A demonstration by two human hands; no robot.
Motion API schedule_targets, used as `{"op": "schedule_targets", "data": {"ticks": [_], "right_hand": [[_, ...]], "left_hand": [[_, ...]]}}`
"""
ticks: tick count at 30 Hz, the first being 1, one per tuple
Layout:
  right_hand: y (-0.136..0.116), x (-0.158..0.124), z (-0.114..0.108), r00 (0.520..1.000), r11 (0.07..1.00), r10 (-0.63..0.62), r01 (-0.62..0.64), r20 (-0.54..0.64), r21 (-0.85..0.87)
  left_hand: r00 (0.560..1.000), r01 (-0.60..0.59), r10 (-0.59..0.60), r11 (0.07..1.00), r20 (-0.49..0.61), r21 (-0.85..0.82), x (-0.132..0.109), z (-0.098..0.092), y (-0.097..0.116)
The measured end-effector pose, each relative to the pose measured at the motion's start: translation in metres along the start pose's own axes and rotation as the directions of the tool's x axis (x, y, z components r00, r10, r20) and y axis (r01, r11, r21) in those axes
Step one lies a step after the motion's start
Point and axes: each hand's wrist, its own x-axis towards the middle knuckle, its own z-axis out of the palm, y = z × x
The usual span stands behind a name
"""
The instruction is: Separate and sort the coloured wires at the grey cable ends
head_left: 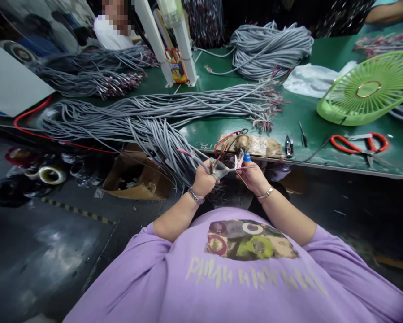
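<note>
My left hand [204, 179], with grey coverings on its fingers, is closed round a grey cable [232, 170] near the table's front edge. My right hand [251, 176] is closed at the cable's end, where thin coloured wires and pale strands fan out [239, 161]. A blue cap [247, 156] sits on one of its fingertips. Just beyond both hands lies a worn wooden block [260, 146] with tape and dark wires on it. A thick bundle of grey cables [167, 139] hangs over the edge beside my left hand.
On the green table [298, 134] lie red-handled scissors [369, 148], small cutters [289, 146], a thin pointed tool [302, 133] and a green fan [369, 87]. A cable coil [271, 49] lies behind. Below, a cardboard box [137, 179] stands at left. Other people are across the table.
</note>
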Motion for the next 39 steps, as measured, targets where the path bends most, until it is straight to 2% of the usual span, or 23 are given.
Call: {"op": "schedule_targets", "data": {"ticks": [3, 6, 10, 15, 18, 22, 27, 31, 36, 37, 39], "right_hand": [[-0.003, 0.001, 0.001, 0.99, 0.99, 0.112, -0.119, 0.086, 0.078], [-0.004, 0.004, 0.001, 0.988, 0.974, 0.137, -0.147, 0.068, 0.175], [-0.001, 0.008, 0.0, 0.993, 0.96, 0.104, -0.113, 0.045, 0.255], [0.0, 0.009, 0.001, 0.992, 0.965, 0.039, -0.068, 0.118, 0.255], [0.001, 0.008, 0.003, 0.993, 0.96, 0.009, -0.041, 0.115, 0.277], [0.004, 0.008, 0.004, 0.994, 0.95, 0.027, -0.057, 0.101, 0.307], [0.008, 0.007, 0.002, 0.988, 0.938, 0.014, -0.067, 0.155, 0.341], [0.01, 0.007, -0.003, 0.981, 0.939, 0.056, -0.114, 0.183, 0.324], [0.017, 0.004, -0.019, 0.977, 0.932, 0.171, -0.203, 0.13, 0.301], [0.017, 0.003, -0.022, 0.973, 0.928, 0.2, -0.225, 0.112, 0.296], [0.018, 0.0, -0.028, 0.964, 0.922, 0.255, -0.268, 0.082, 0.279]], "left_hand": [[1.0, -0.001, 0.0, 1.0, 0.014, 0.026, 0.001, 0.0, -0.003], [1.0, -0.005, 0.003, 0.998, 0.024, 0.059, 0.001, 0.0, -0.005], [0.999, -0.006, 0.003, 0.997, 0.038, 0.074, 0.001, 0.0, -0.006], [0.999, -0.01, 0.005, 0.994, 0.042, 0.107, 0.002, 0.0, -0.01], [0.998, -0.009, 0.001, 0.992, 0.057, 0.129, 0.002, 0.001, -0.01], [0.997, 0.005, -0.017, 0.986, 0.071, 0.167, 0.001, 0.002, -0.004], [0.988, 0.039, -0.059, 0.989, 0.143, 0.139, 0.002, -0.003, -0.001], [0.961, 0.074, -0.105, 0.989, 0.254, 0.132, 0.005, -0.012, -0.001], [0.931, 0.09, -0.128, 0.988, 0.343, 0.124, 0.005, -0.018, 0.005], [0.917, 0.087, -0.129, 0.988, 0.378, 0.127, 0.004, -0.019, 0.008], [0.856, 0.057, -0.137, 0.983, 0.499, 0.173, -0.001, -0.021, 0.014]]}}
